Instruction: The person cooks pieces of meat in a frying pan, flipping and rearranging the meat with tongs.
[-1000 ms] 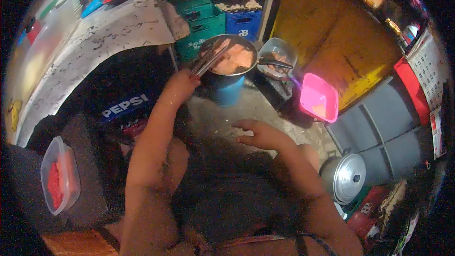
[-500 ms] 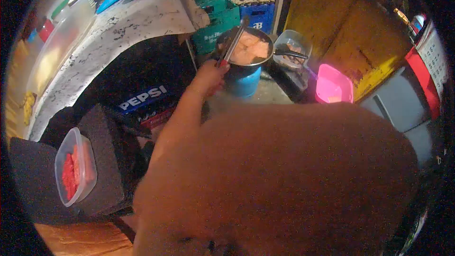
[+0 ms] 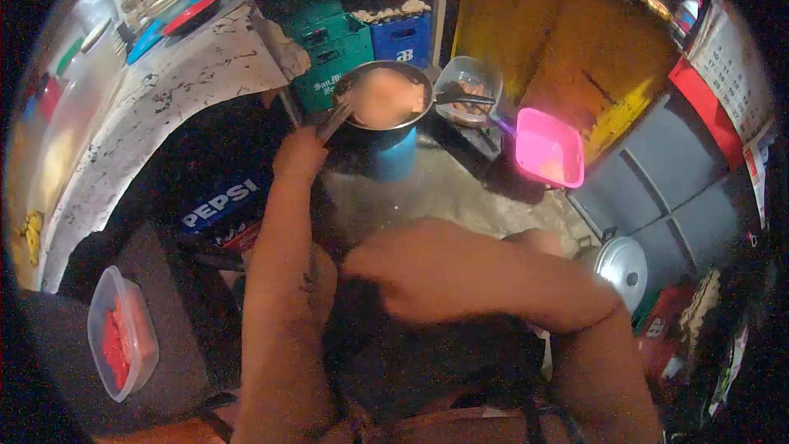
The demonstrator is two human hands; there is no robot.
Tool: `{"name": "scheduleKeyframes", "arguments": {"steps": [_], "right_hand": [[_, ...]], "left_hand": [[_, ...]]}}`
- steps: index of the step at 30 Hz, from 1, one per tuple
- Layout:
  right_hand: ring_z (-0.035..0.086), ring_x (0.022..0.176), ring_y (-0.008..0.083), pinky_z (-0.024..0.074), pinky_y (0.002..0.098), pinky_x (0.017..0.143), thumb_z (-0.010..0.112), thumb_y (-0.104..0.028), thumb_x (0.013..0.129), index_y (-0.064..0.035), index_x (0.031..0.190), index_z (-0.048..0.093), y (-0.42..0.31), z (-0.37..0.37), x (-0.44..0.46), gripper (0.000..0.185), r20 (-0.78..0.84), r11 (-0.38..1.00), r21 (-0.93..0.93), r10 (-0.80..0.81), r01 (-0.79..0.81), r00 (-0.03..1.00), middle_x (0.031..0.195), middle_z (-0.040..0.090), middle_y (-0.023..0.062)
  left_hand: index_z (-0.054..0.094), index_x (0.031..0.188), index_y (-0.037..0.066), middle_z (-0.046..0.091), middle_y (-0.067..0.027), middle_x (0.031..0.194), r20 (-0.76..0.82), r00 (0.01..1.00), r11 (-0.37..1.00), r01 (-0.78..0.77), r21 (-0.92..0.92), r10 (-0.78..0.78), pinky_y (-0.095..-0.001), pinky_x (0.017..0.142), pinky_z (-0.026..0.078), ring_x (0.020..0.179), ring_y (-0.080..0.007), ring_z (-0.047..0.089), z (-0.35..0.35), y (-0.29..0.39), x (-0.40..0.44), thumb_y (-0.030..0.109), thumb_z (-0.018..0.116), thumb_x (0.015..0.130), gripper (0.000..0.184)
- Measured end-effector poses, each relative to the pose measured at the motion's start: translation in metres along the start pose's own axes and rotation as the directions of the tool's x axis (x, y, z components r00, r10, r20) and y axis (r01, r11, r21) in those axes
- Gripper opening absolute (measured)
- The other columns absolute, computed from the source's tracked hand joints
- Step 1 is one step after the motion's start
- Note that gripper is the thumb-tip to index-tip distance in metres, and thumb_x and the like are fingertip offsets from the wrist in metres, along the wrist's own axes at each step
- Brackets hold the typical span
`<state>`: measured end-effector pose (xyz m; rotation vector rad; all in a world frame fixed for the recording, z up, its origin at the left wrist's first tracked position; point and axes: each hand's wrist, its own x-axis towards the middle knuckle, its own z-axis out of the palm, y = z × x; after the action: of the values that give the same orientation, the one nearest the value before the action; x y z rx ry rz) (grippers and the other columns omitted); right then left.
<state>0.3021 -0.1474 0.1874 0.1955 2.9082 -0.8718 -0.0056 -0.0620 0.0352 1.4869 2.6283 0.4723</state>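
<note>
My left hand (image 3: pixel 300 154) is closed around metal tongs (image 3: pixel 334 123), their tips at the left side of a black frying pan (image 3: pixel 428 86). Pinkish-orange pieces of food (image 3: pixel 390 97) cover much of the pan's inside; they look blurred. The pan sits above a blue gas canister (image 3: pixel 393 156). My right forearm (image 3: pixel 509 284) crosses in front of me, bent at the elbow. At its end my right hand (image 3: pixel 374 261) is near my left forearm, blurred, its fingers not readable.
Right of the pan are a clear tub (image 3: pixel 491 74) with brownish pieces and a pink basin (image 3: pixel 526 127). A lidded pot (image 3: pixel 623 267) stands at right. Left are a plastic container (image 3: pixel 148 345) with red food and a marbled counter (image 3: pixel 193 66). Green crates (image 3: pixel 337 53) stand behind.
My right arm, which filled the lower view close to the camera, has dropped lower and bent across me. My left hand with the tongs has drawn back, and the tongs tilt lower. The view has shifted.
</note>
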Motion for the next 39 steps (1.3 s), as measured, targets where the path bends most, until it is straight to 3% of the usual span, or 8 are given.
{"name": "scheduleKeyframes", "arguments": {"steps": [3, 7, 10, 15, 21, 30, 36, 39], "right_hand": [[0.067, 0.110, 0.0404, 0.0533, 0.0493, 0.096, 0.068, -0.018, 0.084, -0.0085, 0.130, 0.062, 0.084, 0.038, -0.012, 0.047, -0.109, 0.992, 0.064, 0.115, -0.108, 0.987, 0.122, 0.069, 0.0166], [0.068, 0.111, 0.0377, 0.0537, 0.0461, 0.096, 0.069, -0.017, 0.084, -0.0076, 0.130, 0.065, 0.175, 0.087, -0.025, 0.047, -0.017, 0.896, 0.170, 0.418, -0.409, 0.908, 0.121, 0.072, 0.0187], [0.069, 0.110, 0.0352, 0.0543, 0.0447, 0.095, 0.069, -0.019, 0.087, -0.0078, 0.130, 0.065, 0.218, 0.121, -0.028, 0.044, -0.024, 0.852, 0.262, 0.476, -0.454, 0.879, 0.121, 0.072, 0.0182], [0.069, 0.112, 0.0361, 0.0543, 0.0452, 0.095, 0.071, -0.026, 0.090, -0.0098, 0.133, 0.063, 0.232, 0.133, -0.024, 0.046, 0.037, 0.799, 0.299, 0.537, -0.522, 0.843, 0.123, 0.072, 0.0175], [0.064, 0.121, 0.0409, 0.0515, 0.0494, 0.098, 0.075, -0.035, 0.092, -0.0130, 0.141, 0.057, 0.214, 0.125, -0.028, 0.057, 0.220, 0.795, -0.023, 0.595, -0.606, 0.773, 0.126, 0.069, 0.0193], [0.061, 0.123, 0.0428, 0.0489, 0.0523, 0.102, 0.072, -0.041, 0.094, -0.0135, 0.144, 0.055, 0.261, 0.179, -0.024, 0.060, 0.268, 0.861, 0.030, 0.483, -0.508, 0.834, 0.132, 0.066, 0.0216], [0.062, 0.122, 0.0421, 0.0488, 0.0517, 0.102, 0.069, -0.036, 0.093, -0.0127, 0.144, 0.055, 0.271, 0.193, -0.028, 0.057, 0.203, 0.911, 0.066, 0.387, -0.407, 0.899, 0.130, 0.067, 0.0219], [0.062, 0.122, 0.0418, 0.0493, 0.0507, 0.101, 0.068, -0.032, 0.092, -0.0125, 0.143, 0.056, 0.269, 0.191, -0.023, 0.056, 0.294, 0.899, 0.039, 0.407, -0.436, 0.865, 0.130, 0.067, 0.0219]], "left_hand": [[0.070, 0.112, 0.005, 0.073, -0.0214, 0.111, -0.003, 1.000, 0.994, -0.017, 0.108, 0.017, -0.0543, 0.089, 0.057, 0.108, -0.0405, 0.071, -0.024, 0.013, -0.020, 0.023, 0.065, 0.092, 0.027], [0.075, 0.110, 0.007, 0.075, -0.0202, 0.109, -0.010, 1.000, 0.982, 0.000, 0.190, 0.002, -0.0522, 0.086, 0.059, 0.102, -0.0387, 0.073, -0.037, 0.027, -0.027, 0.020, 0.062, 0.093, 0.025], [0.078, 0.106, 0.007, 0.076, -0.0190, 0.107, 0.044, 0.995, 0.940, -0.101, 0.326, 0.091, -0.0498, 0.083, 0.060, 0.099, -0.0378, 0.075, -0.033, 0.033, -0.026, 0.017, 0.061, 0.092, 0.024], [0.078, 0.102, 0.006, 0.077, -0.0179, 0.103, 0.041, 0.987, 0.943, -0.162, 0.290, 0.157, -0.0496, 0.082, 0.061, 0.096, -0.0374, 0.075, -0.036, 0.046, -0.037, 0.014, 0.059, 0.091, 0.024], [0.076, 0.101, 0.005, 0.076, -0.0191, 0.104, 0.013, 0.983, 0.930, -0.178, 0.321, 0.184, -0.0502, 0.082, 0.060, 0.097, -0.0383, 0.075, -0.036, 0.044, -0.040, 0.014, 0.057, 0.092, 0.023], [0.075, 0.104, 0.005, 0.075, -0.0198, 0.106, 0.030, 0.993, 0.962, -0.121, 0.244, 0.118, -0.0525, 0.085, 0.059, 0.100, -0.0396, 0.073, -0.039, 0.032, -0.039, 0.014, 0.054, 0.094, 0.025], [0.075, 0.104, 0.007, 0.075, -0.0192, 0.106, 0.085, 0.985, 0.937, -0.172, 0.306, 0.153, -0.0518, 0.082, 0.060, 0.098, -0.0387, 0.074, -0.045, 0.041, -0.048, 0.015, 0.055, 0.093, 0.025], [0.074, 0.105, 0.007, 0.075, -0.0193, 0.104, 0.063, 0.984, 0.935, -0.179, 0.308, 0.167, -0.0516, 0.080, 0.060, 0.097, -0.0381, 0.075, -0.043, 0.043, -0.048, 0.015, 0.055, 0.093, 0.024]]}}
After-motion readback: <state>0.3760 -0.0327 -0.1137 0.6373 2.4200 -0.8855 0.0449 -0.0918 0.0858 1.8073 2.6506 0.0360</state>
